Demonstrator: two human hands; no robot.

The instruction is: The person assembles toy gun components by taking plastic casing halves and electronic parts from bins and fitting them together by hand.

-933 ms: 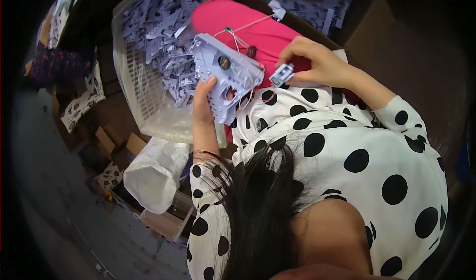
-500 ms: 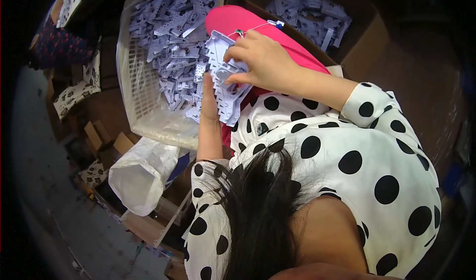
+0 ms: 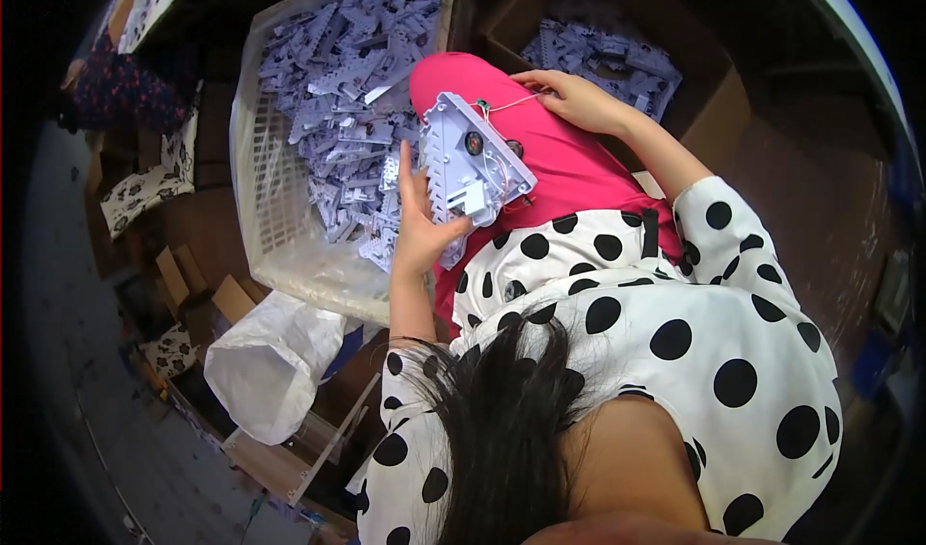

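Observation:
A white plastic housing (image 3: 453,149) with a toothed edge lies tilted above my pink-clad thigh. Its open side shows a dark round part, thin wires and a small white block. My left hand (image 3: 422,236) grips it at the lower left edge, thumb on the near corner and fingers along the toothed side. From a small green piece (image 3: 483,108) at its far side, a thin white wire (image 3: 513,102) runs across the thigh to my right hand (image 3: 581,101). The fingertips of that hand are pinched together at the wire's end; any connector there is hidden.
A white plastic basket (image 3: 253,174) heaped with similar white parts stands to the left. A cardboard box (image 3: 709,92) with more parts sits at the far right. A white bag (image 3: 275,347) hangs open at lower left. Another person's dark patterned clothing (image 3: 130,92) shows at far left.
The housing has turned over, so its inside with wires now shows. My right hand has left the housing and moved right to the wire's end. My left hand keeps hold of the housing.

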